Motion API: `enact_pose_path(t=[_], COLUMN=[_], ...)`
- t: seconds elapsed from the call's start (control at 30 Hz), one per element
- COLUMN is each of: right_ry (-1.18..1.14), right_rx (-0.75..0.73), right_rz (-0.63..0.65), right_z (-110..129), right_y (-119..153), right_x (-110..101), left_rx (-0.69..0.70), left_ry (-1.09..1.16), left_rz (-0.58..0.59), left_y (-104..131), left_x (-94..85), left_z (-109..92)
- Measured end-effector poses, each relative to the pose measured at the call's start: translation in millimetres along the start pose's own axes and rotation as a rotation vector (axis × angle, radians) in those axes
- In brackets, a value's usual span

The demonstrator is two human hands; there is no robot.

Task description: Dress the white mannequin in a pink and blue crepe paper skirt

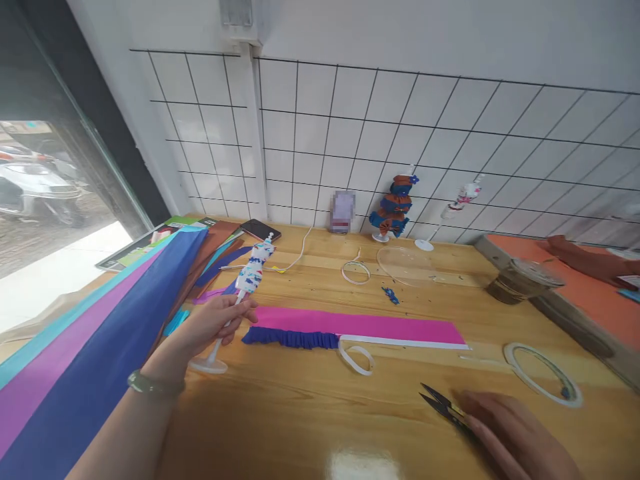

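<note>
My left hand is closed around the thin white stem of a small mannequin, which tilts to the right above its round base. White material with blue and red specks covers its body. At the lower right, my right hand is on a pair of thread snips, blades pointing up and left; the handles are partly hidden by the fingers. Between the hands lies a pink strip, with a gathered dark blue ruffle along its left front edge and white tape along the right, its loose end curling forward.
Blue, purple and turquoise sheets spread at the left. A phone and white cable lie behind. Two more small mannequins, one in brown and blue, stand by the wall. A tape roll and lidded cup are right.
</note>
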State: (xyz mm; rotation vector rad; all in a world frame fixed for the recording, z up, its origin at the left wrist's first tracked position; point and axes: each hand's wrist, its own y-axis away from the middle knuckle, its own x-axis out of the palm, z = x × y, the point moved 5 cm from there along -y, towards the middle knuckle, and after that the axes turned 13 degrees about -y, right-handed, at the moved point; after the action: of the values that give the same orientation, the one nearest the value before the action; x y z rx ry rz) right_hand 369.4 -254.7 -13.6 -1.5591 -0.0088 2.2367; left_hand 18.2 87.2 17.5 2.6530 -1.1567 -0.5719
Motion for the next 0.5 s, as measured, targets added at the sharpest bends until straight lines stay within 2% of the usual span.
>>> enact_pose_path(t=[0.13, 0.23, 0.37, 0.5], right_ry=[0.148, 0.327, 0.380, 0.371], right_rx=[0.256, 0.433, 0.456, 0.423], right_rz=[-0.229, -0.167, -0.098, -0.118], right_z=[-33.3, -60.6, -80.3, -85.2], right_y=[-13.2, -21.4, -22.1, -15.8], right_x=[-39.1, -48.9, -41.4, -36.4], left_rx=[0.005, 0.019, 0.028, 0.045], left_ry=[0.059, 0.112, 0.151, 0.196], left_rz=[-0.034, -0.029, -0.032, -0.054], left_y=[0.9, 2.4, 4.3, 2.9], left_x=[-4.0, -3.9, -3.1, -4.3], left_z=[1.2, -2.2, -7.1, -6.2])
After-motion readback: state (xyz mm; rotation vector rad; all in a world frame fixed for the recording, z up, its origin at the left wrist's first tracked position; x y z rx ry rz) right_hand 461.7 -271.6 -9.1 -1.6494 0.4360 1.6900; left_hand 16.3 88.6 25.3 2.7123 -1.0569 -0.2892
